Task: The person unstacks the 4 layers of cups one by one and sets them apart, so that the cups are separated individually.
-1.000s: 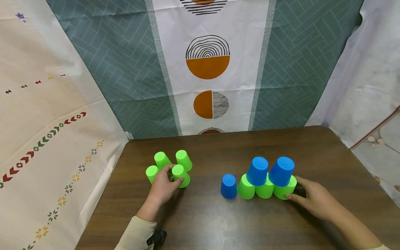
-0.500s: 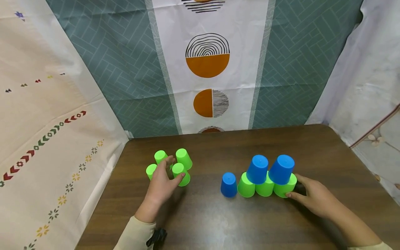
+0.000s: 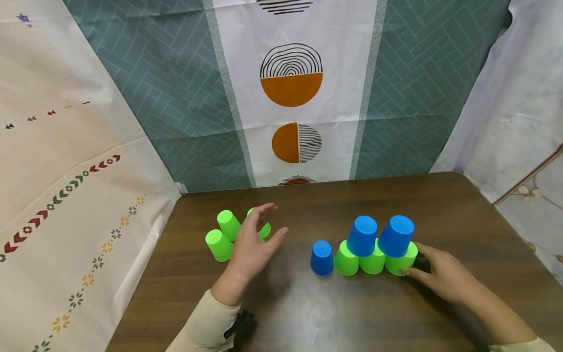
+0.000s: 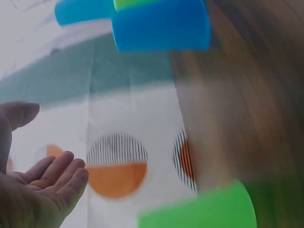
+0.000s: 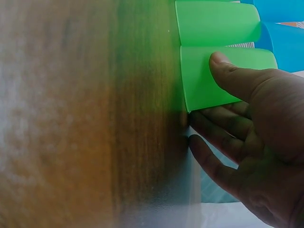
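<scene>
My left hand (image 3: pixel 254 247) hovers over the table, fingers spread and nothing in its grasp, overlapping part of a cluster of upside-down green cups (image 3: pixel 219 246). The left wrist view shows its bare palm, with a green cup (image 4: pixel 204 211) below and a blue cup (image 4: pixel 161 28) above. At the right, my right hand (image 3: pixel 448 274) holds the end green cup (image 3: pixel 400 265) of a row of three, thumb on its front and fingers at its far side. Two blue cups (image 3: pixel 362 237) stand upside down on top of that row. A single blue cup (image 3: pixel 322 258) stands at its left end.
The brown wooden table (image 3: pixel 299 313) has its back edge against a patterned hanging cloth (image 3: pixel 290 146). A cream embroidered cloth (image 3: pixel 88 220) hangs along the left side, and a pale cloth (image 3: pixel 519 122) along the right.
My left hand has let go of the nearest green cup in the left cluster, lifted and moved right, its fingers spreading. My right hand stays on the end green cup.
</scene>
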`<state>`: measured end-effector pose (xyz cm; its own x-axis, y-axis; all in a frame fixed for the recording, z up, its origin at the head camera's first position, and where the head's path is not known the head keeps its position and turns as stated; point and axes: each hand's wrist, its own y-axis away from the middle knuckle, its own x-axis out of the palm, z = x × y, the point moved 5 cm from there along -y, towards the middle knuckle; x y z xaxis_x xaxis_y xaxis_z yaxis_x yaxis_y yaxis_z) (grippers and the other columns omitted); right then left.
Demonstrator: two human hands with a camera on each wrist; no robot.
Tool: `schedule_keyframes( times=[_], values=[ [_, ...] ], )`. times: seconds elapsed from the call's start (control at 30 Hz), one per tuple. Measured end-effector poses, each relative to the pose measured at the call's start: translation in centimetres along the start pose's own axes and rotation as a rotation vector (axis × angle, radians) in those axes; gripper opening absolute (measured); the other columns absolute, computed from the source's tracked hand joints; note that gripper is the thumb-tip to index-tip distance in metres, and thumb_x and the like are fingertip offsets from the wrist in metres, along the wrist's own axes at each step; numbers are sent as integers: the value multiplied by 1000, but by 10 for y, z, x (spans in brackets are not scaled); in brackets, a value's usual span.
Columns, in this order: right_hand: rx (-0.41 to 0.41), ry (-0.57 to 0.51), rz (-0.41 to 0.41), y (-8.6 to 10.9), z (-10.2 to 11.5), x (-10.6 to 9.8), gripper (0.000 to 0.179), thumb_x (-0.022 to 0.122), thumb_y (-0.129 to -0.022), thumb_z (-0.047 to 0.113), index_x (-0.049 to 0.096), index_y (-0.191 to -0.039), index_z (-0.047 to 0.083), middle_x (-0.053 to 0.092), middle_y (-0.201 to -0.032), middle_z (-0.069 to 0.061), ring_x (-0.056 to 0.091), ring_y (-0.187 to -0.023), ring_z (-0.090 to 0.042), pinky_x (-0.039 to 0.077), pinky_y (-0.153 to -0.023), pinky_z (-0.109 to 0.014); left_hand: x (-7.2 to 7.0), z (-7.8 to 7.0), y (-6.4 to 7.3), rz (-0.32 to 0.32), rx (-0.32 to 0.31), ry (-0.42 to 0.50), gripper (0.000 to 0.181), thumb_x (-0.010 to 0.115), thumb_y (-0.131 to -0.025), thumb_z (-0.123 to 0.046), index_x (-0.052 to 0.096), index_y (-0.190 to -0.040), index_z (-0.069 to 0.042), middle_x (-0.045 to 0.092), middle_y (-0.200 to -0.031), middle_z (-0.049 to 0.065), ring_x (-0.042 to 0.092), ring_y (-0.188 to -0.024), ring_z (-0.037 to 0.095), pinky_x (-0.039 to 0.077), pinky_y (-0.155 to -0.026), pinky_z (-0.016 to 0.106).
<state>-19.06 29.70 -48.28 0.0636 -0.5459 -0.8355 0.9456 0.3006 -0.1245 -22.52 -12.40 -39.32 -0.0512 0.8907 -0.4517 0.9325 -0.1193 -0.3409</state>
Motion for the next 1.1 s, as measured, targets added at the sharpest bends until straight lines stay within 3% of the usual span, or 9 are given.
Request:
schedule_keyframes(
  times=[0.13, 0.27, 0.53, 0.9, 1.1],
  values=[
    [7, -2, 4, 0, 0, -1, 69, 84, -91, 37, 58, -142, -1, 69, -131, -22, 62, -121, -53, 49, -94, -73, 30, -19, -6, 106, 38, 22, 62, 84, -92, -21, 53, -145, -10, 61, -143, 2, 56, -138, 23, 45, -114, 44],
    [5, -4, 5, 0, 1, -1, 68, 83, -91, 37, 58, -142, 0, 69, -131, -21, 62, -121, -52, 49, -94, -72, 59, -35, -13, 204, 32, 71, 63, 83, -93, -25, 52, -147, -13, 59, -146, -1, 54, -139, 20, 44, -114, 42],
    [7, -6, 5, 1, 1, -1, 66, 83, -91, 36, 59, -141, 0, 70, -128, -19, 64, -120, -51, 50, -93, -71, 103, -56, -21, 319, 25, 82, 65, 82, -93, -30, 51, -149, -14, 59, -145, -4, 54, -138, 17, 45, -113, 33],
    [-3, -3, -9, 0, 0, -1, 64, 84, -91, 35, 61, -139, 1, 72, -125, -17, 66, -117, -49, 51, -92, -70, 135, -64, -23, 377, 31, 84, 71, 85, -90, -31, 50, -150, -13, 59, -147, 1, 56, -137, 16, 46, -110, 28],
    [8, -11, 6, 0, 0, -1, 65, 83, -91, 36, 60, -140, 1, 71, -127, -18, 65, -118, -49, 51, -93, -71, 143, -61, -24, 372, 9, 15, 67, 86, -89, -34, 55, -146, -17, 62, -142, -3, 61, -129, 15, 51, -106, 32]
  ],
)
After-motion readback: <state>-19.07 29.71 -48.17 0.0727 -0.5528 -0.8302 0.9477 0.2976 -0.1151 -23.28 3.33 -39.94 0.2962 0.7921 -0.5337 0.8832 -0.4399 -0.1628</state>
